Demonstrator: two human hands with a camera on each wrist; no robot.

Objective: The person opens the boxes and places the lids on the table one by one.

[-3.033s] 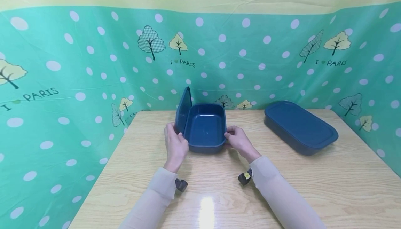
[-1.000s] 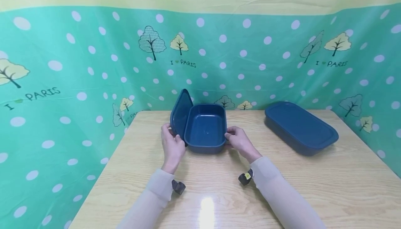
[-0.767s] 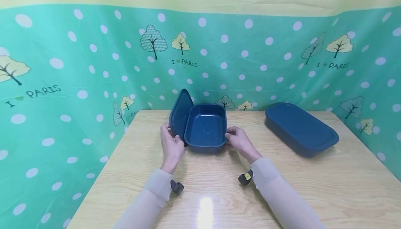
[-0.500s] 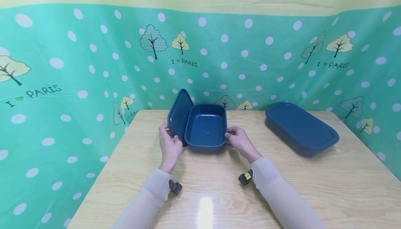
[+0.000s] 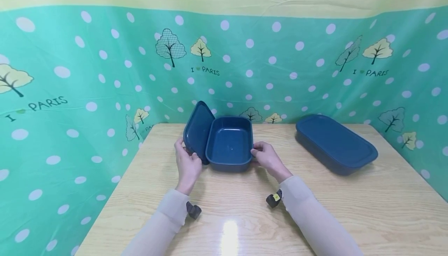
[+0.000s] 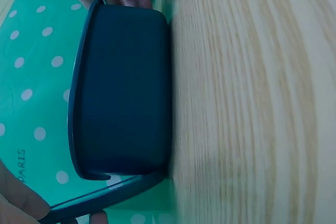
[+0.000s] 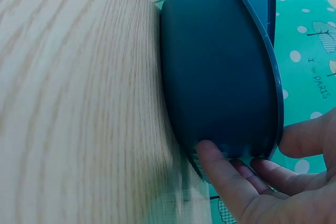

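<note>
A dark blue plastic food container (image 5: pixel 230 167) stands on the table with nothing inside it. Its matching lid (image 5: pixel 198 129) leans outward along the container's left side, lower edge at the table. My left hand (image 5: pixel 188 166) pinches the near part of the lid's edge between thumb and fingers; in the left wrist view the lid (image 6: pixel 113 196) slants away from the container wall. My right hand (image 5: pixel 267 158) holds the container's right side, thumb at the rim. The right wrist view shows its fingers (image 7: pixel 226 177) against the outer wall.
A second, longer dark blue container (image 5: pixel 336 143) with its lid on sits at the right of the wooden table (image 5: pixel 245 217). A green dotted curtain (image 5: pixel 245 61) hangs behind the table and along its sides.
My left hand has moved left, tilting the lid further outward from near upright. The right hand and the container have stayed where they were.
</note>
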